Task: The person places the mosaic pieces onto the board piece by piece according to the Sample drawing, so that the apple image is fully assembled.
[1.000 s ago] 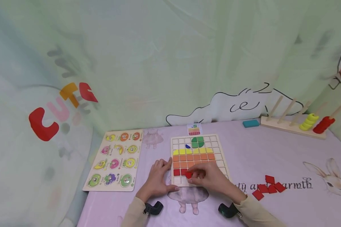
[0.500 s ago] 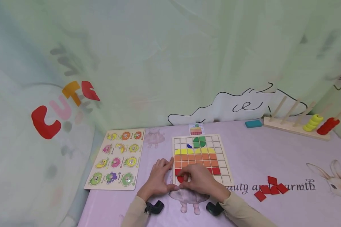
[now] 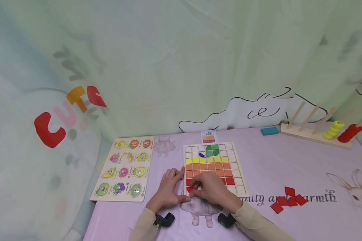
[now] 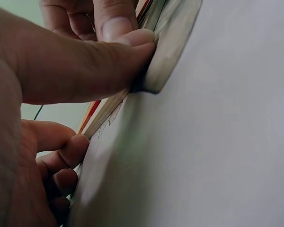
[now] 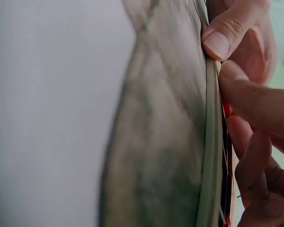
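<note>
A wooden grid board (image 3: 237,173) lies in front of me, filled with green, blue, yellow, orange and red pieces. My left hand (image 3: 168,190) holds its near left corner, thumb at the near edge and fingers at the left edge. My right hand (image 3: 212,191) pinches a red tile (image 3: 189,189) between thumb and forefinger, over the bottom row's leftmost cell. In the right wrist view a little red (image 5: 226,109) shows behind the fingertips. The right hand hides part of the red row. Behind the board lies a small pattern card (image 3: 209,136).
Several loose red tiles (image 3: 290,191) lie to the right. A fruit puzzle board (image 3: 148,157) stands close on the left. At the back right are a teal block (image 3: 269,131) and a peg stand (image 3: 313,136) with yellow and red rings. A printed curtain (image 3: 169,67) hangs behind.
My right hand has moved left and a little nearer, bringing the red tile from the red row to the bottom left cell. The left hand keeps its place. The view has shifted slightly.
</note>
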Tool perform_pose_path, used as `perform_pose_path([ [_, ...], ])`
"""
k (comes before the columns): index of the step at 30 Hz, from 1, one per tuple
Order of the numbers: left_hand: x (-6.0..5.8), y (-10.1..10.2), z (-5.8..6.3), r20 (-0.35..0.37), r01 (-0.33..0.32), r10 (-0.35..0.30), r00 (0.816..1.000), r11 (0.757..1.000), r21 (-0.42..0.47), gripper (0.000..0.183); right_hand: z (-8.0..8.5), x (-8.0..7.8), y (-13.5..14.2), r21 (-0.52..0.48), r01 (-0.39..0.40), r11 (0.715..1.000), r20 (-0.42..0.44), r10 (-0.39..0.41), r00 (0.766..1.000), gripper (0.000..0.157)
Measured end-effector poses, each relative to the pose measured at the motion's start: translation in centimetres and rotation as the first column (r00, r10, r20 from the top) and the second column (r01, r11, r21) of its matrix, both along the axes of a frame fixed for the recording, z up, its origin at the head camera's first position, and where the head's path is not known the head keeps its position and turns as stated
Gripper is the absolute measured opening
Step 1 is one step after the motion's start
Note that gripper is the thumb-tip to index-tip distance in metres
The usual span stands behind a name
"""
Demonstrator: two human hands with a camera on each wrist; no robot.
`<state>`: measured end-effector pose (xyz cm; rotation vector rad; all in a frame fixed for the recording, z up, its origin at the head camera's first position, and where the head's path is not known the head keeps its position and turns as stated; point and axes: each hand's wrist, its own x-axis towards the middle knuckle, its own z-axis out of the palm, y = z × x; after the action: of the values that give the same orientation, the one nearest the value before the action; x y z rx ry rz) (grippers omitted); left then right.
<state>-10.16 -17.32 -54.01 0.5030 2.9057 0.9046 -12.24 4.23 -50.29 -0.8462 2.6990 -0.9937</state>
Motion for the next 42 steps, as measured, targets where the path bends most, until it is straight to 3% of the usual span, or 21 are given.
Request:
perform_pose_path([
  [11, -0.2, 0.0, 0.1, 0.003, -0.011, 0.011, 1.000, 1.000, -0.004, 0.106, 0.4, -0.5, 0.8, -0.020, -0.041, 0.999, -0.025, 0.040, 0.999, 0.010],
  [15, -0.2, 0.1, 0.0, -0.018, -0.003, 0.003, 1.000, 1.000, 0.008, 0.106, 0.7, -0.4, 2.5, -0.041, -0.013, 0.999, -0.062, 0.010, 0.998, 0.009],
  [19, -0.2, 0.1, -0.2, -0.022, -0.001, 0.001, 1.000, 1.000, 0.004, 0.107, 1.4, -0.3, 6.1, -0.011, 0.068, 0.998, -0.063, -0.069, 0.996, 0.012],
  [23, 0.0, 0.2, -0.2, 0.005, -0.008, 0.008, 1.000, 1.000, 0.005, 0.108, 2.1, 0.1, 11.2, 0.075, 0.141, 0.987, 0.021, -0.142, 0.990, 0.022],
  [29, 0.1, 0.1, -0.4, 0.011, -0.022, 0.022, 1.000, 1.000, 0.000, 0.108, 2.4, 1.2, 19.2, 0.245, 0.174, 0.954, 0.080, -0.199, 0.977, 0.055],
  [33, 0.3, 0.0, -0.4, 0.013, -0.031, 0.031, 0.999, 1.000, 0.002, 0.108, 1.8, 1.9, 22.4, 0.259, 0.188, 0.947, 0.126, -0.226, 0.966, 0.064],
  [37, 0.4, -0.1, -0.3, 0.017, -0.038, 0.038, 0.999, 0.999, 0.013, 0.108, 0.9, 2.3, 23.3, 0.232, 0.201, 0.952, 0.122, -0.234, 0.965, 0.051],
  [42, 0.2, 0.1, -0.3, 0.000, -0.025, 0.025, 1.000, 1.000, 0.017, 0.108, 0.3, 2.0, 22.6, 0.229, 0.225, 0.947, 0.025, -0.237, 0.971, 0.026],
])
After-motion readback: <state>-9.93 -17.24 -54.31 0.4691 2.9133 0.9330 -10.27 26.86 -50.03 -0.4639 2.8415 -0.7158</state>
